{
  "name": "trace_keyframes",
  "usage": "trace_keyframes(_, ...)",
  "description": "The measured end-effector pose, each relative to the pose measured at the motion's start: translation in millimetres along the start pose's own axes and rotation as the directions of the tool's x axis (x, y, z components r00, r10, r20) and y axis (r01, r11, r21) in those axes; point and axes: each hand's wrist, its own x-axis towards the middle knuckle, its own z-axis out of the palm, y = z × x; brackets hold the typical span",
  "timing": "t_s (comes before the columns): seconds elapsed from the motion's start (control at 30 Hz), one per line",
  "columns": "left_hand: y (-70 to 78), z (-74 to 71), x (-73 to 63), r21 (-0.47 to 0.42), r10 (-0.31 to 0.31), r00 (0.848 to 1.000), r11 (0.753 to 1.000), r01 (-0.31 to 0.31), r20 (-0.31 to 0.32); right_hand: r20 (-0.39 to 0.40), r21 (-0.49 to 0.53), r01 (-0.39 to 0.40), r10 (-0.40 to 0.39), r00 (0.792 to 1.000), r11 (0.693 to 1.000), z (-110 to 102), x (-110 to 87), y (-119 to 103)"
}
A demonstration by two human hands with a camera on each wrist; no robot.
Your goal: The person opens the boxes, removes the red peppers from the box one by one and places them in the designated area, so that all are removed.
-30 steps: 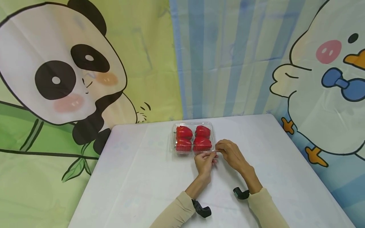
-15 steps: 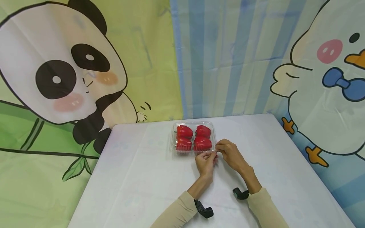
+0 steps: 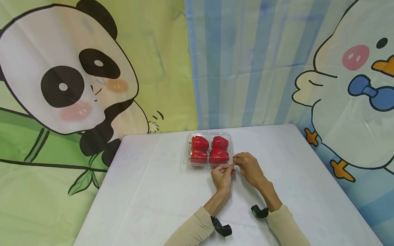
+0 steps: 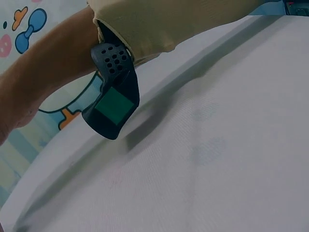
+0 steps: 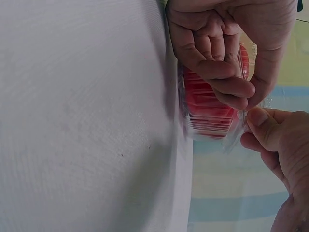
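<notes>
"What has just been changed?"

"Very little. Over the last second the clear box [image 3: 210, 138] has been left in its place on the white table [image 3: 154, 191], and only a slight shift of the head view can be noticed."

"And how are the hands placed?"

"Both are kept at the box's near right corner. The rim is pinched there between thumb and fingers of the left hand [image 3: 221, 176], and just beside it by thumb and forefinger of the right hand [image 3: 250, 168]."

"What is held inside?"

"Four red peppers [image 3: 219, 143] are seen through the plastic, in two rows of two."

"What is meant by this for the work?"

"It is judged to be centred on that one corner, with no visible progress in that second. Whether the rim is fully closed there cannot be told, as the corner is partly covered by the hands."
</notes>
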Motion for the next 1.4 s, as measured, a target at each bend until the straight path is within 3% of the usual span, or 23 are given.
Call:
trace_keyframes(0.73,-1.4,7.6,-0.9,-0.074,0.056,0.998,0.996,-0.058,-0.034,0.045,0.0,0.003,-0.003,0.999,1.0,-1,2.8,-2)
trace_keyframes(1.2,-3.0,9.6,-0.8,-0.078,0.064,0.997,0.995,-0.067,-0.041,0.004,-0.003,0.059,-0.059,0.998,0.998,2,2.1,0)
trace_keyframes(1.4,-3.4,10.6,-0.6,-0.08,0.065,0.997,0.994,-0.068,-0.038,0.014,-0.005,0.048,-0.048,0.999,0.999,1,2.0,1)
